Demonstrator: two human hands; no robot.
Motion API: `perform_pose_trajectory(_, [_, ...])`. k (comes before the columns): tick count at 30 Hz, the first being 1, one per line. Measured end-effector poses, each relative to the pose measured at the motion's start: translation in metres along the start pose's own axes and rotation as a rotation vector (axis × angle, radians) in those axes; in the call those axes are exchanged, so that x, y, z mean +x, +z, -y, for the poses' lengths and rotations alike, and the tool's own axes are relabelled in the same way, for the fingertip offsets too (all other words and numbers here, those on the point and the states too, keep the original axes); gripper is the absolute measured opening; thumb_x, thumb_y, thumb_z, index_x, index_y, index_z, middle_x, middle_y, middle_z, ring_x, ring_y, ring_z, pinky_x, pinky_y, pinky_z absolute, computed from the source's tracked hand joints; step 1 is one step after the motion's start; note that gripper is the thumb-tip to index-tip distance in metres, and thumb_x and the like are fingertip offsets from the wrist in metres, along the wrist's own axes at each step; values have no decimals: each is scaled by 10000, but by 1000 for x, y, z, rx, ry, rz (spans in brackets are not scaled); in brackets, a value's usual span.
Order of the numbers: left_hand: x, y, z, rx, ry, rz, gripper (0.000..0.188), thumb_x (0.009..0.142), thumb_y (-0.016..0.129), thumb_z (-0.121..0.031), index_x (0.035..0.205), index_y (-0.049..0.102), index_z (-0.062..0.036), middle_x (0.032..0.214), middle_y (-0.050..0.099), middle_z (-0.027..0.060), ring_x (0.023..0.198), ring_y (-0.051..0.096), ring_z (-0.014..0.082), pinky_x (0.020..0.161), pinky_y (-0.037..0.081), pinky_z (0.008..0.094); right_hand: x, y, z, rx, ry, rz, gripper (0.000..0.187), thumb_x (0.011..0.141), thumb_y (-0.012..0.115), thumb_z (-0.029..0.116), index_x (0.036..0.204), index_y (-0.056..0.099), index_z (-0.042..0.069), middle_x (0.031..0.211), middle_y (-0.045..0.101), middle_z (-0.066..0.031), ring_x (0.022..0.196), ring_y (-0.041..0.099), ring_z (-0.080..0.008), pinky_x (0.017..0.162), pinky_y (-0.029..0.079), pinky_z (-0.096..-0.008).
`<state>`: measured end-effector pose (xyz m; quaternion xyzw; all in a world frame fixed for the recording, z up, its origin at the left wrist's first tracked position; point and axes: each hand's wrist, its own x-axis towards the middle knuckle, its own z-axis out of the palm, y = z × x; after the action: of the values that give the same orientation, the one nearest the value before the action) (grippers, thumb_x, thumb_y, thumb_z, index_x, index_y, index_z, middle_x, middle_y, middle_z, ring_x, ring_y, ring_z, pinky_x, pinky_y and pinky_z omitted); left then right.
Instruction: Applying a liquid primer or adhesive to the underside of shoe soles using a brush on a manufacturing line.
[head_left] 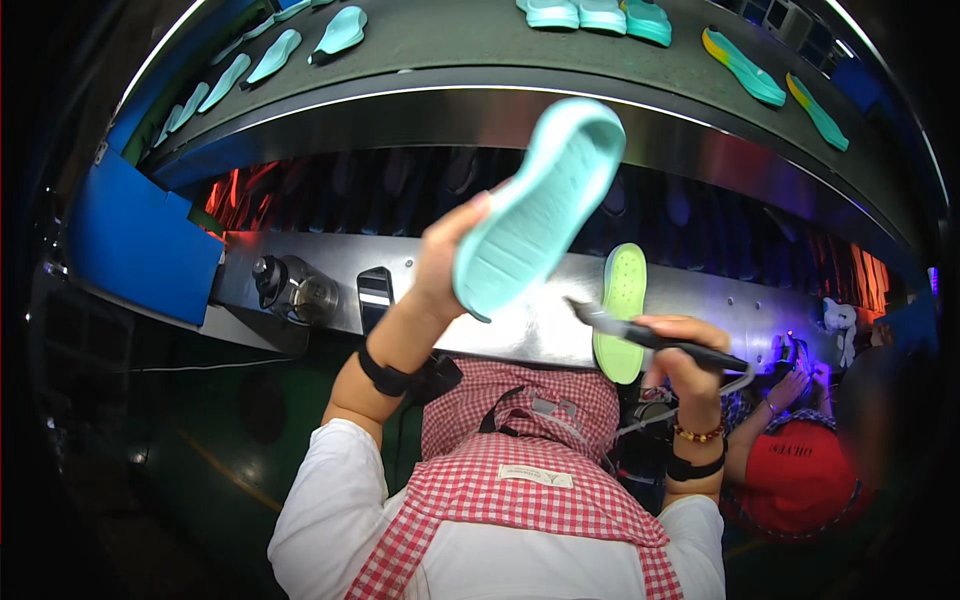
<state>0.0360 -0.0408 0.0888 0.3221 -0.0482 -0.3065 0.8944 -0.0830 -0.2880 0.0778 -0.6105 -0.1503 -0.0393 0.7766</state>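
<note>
Using the lime sole [626, 270] on the metal bench [690, 290] as reference: the worker's left hand [452, 245] is up off the bench to its left, wrapped round the edge of a turquoise sole [545, 210]. Can't tell how the fingers behind it sit. Right hand [688, 352] is curled around a black tool [655, 337] that cuts over the lime sole, tip poking past its left side. Further left: a phone [376, 292], then a clear jug [308, 297].
</note>
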Motion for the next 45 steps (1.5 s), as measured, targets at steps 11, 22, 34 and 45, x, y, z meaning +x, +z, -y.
perform_pose_trajectory(11, [205, 25, -119, -111, 447, -582, 805, 814, 486, -452, 1372, 88, -28, 1399, 190, 204, 1296, 205, 308, 1064, 120, 444, -18, -34, -29, 224, 54, -387, 257, 820, 548, 59, 1037, 543, -77, 1027, 578, -250, 513, 552, -128, 483, 448, -190])
perform_pose_trajectory(22, [268, 18, -103, 1933, 558, -444, 472, 706, 636, -465, 989, 622, -88, 1016, 604, 166, 988, 556, 305, 850, 417, 381, -56, -65, -48, 257, 150, -555, 242, 839, 516, 54, 1043, 531, -77, 1042, 578, -225, 555, 569, -138, 466, 446, -194])
perform_pose_trajectory(34, [155, 39, -46, 765, 1055, -299, 253, 826, 579, -206, 934, 594, 23, 931, 580, 91, 887, 522, 144, 827, 400, 271, -36, -51, -43, 167, 93, -480, 219, 760, 541, -77, 977, 570, -63, 994, 602, -204, 884, 603, -221, 818, 475, -297])
perform_pose_trajectory(45, [12, -62, 75, -433, -221, 467, 695, 800, 518, -407, 1307, 277, 3, 1297, 342, 255, 1117, 442, 402, 942, 350, 535, -27, -19, -25, 181, -31, -289, 186, 741, 559, -60, 922, 600, -58, 944, 621, -179, 873, 608, -230, 839, 467, -309])
